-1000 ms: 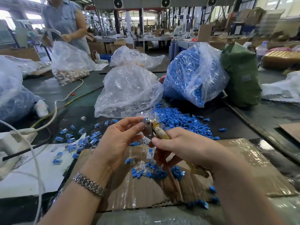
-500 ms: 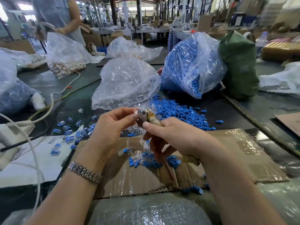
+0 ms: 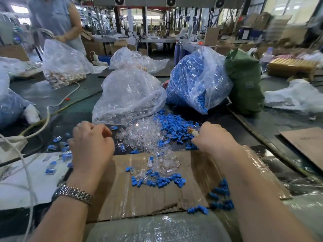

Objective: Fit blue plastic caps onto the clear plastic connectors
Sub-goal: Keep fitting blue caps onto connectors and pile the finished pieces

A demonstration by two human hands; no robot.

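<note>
Looking at stock first: two big bags on the table (image 3: 57,100), one of blue caps (image 3: 194,81) and one of clear connectors (image 3: 127,95), both bulging, so most of the job looks undone. In front of them, loose piles spill out: clear connectors pile (image 3: 141,133) in the middle, blue caps pile (image 3: 176,126) touching it on the right. More mixed loose parts lie on the taped cardboard sheet (image 3: 157,196) near the person. Finished pieces (image 3: 57,149), clear with blue fitted, sit scattered at left beside the left hand; only a small batch, far fewer than the loose stock.

Left hand (image 3: 90,144) hovers over the finished scatter, grip loosely curled; can't tell if it holds anything. Right hand (image 3: 213,138) reaches into the blue caps pile, grip clenched round a small taped tool (image 3: 192,131) poking out by the thumb. No cap-and-connector pair is in hand, so judged between pieces, picking up the next parts.
</note>
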